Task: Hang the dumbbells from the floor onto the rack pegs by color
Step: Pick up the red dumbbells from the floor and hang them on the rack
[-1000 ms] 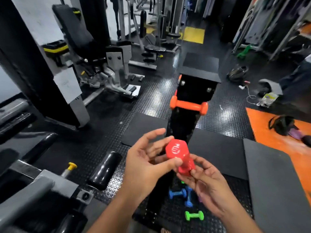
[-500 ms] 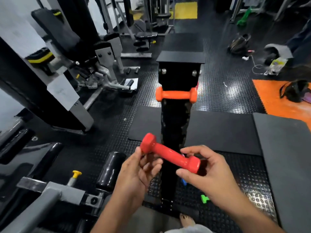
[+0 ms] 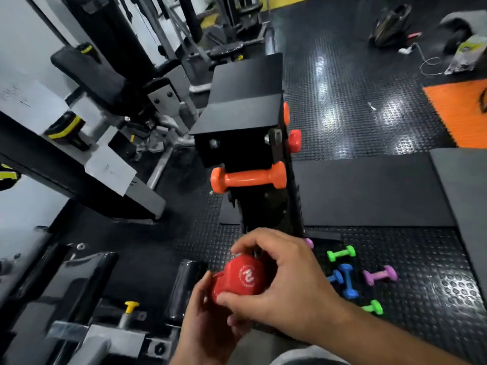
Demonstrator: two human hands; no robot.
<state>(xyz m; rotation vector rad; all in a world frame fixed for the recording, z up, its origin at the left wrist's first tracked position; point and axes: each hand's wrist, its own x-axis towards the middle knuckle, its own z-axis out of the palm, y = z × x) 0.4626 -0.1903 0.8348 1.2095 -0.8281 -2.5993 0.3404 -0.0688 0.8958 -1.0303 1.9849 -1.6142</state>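
Two hands: both wrap one red dumbbell point(image 3: 241, 279) in front of the rack point(image 3: 253, 143), low in view.
Right hand point(image 3: 284, 283): fingers curl over the top and far side of the red dumbbell, thumb under its near edge, clamped on it.
Left hand point(image 3: 210, 320): cups the same dumbbell from below, fingers curled against its lower end.
Red dumbbell: end-on to the camera, round face with a white logo showing.
Rack: black upright column with a flat top plate, standing on the floor point(image 3: 369, 101).
Orange dumbbell point(image 3: 249, 177): lies level across pegs on the near face of the rack.
Rack's right side: a second red dumbbell point(image 3: 294, 139) and an orange end point(image 3: 286, 111) show past the edge, mostly hidden.
Floor: black studded rubber, glossy with light spots; smooth grey mats point(image 3: 374, 188) lie right of the rack, an orange mat point(image 3: 458, 109) further right.
On the floor: two green dumbbells point(image 3: 341, 252) point(image 3: 373, 307), blue ones point(image 3: 346, 281) crossed together, a purple one point(image 3: 380, 275) beside them, another purple end point(image 3: 308, 243) by the rack's foot.
Room: gym machines point(image 3: 105, 83) with black pads to the left; bags point(image 3: 390, 25) and a white cable point(image 3: 427, 63) lie at the far right.
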